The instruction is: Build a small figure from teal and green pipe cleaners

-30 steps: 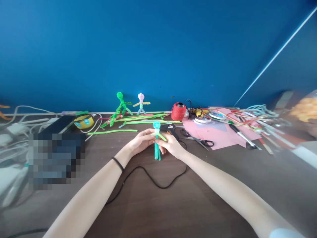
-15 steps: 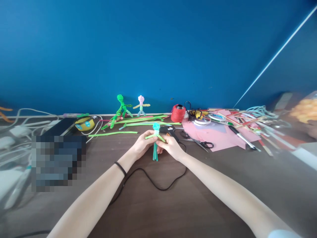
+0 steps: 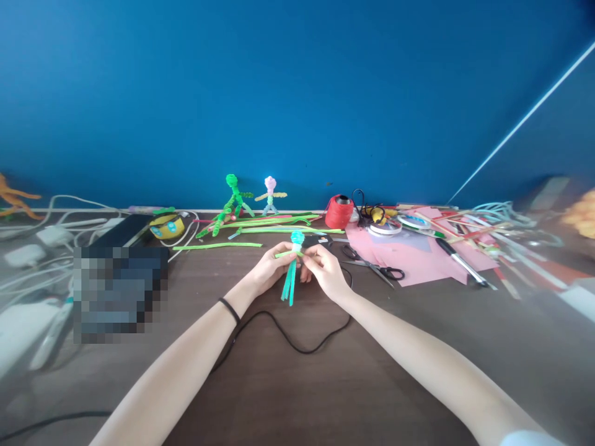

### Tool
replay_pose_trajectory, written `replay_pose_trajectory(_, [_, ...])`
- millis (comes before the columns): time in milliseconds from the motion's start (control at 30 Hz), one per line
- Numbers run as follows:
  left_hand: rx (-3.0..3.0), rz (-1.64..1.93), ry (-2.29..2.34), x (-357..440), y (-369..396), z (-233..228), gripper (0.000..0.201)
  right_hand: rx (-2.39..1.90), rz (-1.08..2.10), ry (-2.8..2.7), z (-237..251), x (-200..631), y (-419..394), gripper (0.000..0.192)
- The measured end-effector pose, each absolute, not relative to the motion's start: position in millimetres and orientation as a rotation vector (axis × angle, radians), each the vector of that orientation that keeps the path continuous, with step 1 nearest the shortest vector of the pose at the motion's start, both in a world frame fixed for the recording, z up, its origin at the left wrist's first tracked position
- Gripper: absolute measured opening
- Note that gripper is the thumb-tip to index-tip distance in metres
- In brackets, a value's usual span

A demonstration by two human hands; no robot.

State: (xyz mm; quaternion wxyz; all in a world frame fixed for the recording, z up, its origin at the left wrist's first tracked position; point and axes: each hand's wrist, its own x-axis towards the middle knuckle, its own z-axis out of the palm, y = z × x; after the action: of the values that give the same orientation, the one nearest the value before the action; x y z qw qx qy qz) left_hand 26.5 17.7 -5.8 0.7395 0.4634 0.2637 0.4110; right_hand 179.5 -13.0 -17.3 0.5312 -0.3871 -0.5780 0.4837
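Observation:
A small pipe-cleaner figure (image 3: 289,282) hangs upright between my hands, with a teal coiled head, a pale neck, light green arms and loose teal strands below. My left hand (image 3: 272,267) pinches it at the body from the left. My right hand (image 3: 325,270) has thumb and finger closed on its light green arm at the right side. Behind my hands lies a black tool (image 3: 320,240), mostly hidden; a black cord (image 3: 297,350) loops across the table in front.
Two finished-looking pipe-cleaner figures, one green (image 3: 232,195) and one pink-headed (image 3: 270,193), lean at the blue wall near loose green pipe cleaners (image 3: 279,226). Right are a red thread spool (image 3: 339,212), scissors (image 3: 379,271), pink paper (image 3: 409,263) and a pen (image 3: 460,261). Cables (image 3: 28,279) lie left.
My right hand has shifted its fingers up to the figure's right arm, which now shows less. The teal strands have swung slightly left. The view has turned a little left.

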Motion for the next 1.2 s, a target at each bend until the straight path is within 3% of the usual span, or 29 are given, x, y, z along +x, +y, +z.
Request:
replay_pose_trajectory(533, [0.976,0.934,0.691,27,18,-3,0.022,-1.023,1.159,-1.452,-14,181,-13,0.022])
replay_pose_trajectory(733, [0.838,0.991,0.689,24,22,1,0.022,-1.097,1.185,-1.555,-15,179,-12,0.014])
replay_pose_trajectory(1033, [0.771,1.2,0.696,0,39,25,0.018,-1.257,0.76,-1.975,-2,163,3,0.012])
replay_pose_trajectory(1200, [0.845,1.243,0.875,-15,46,33,0.016,-1.337,0.492,-2.23,9,128,22,0.032])
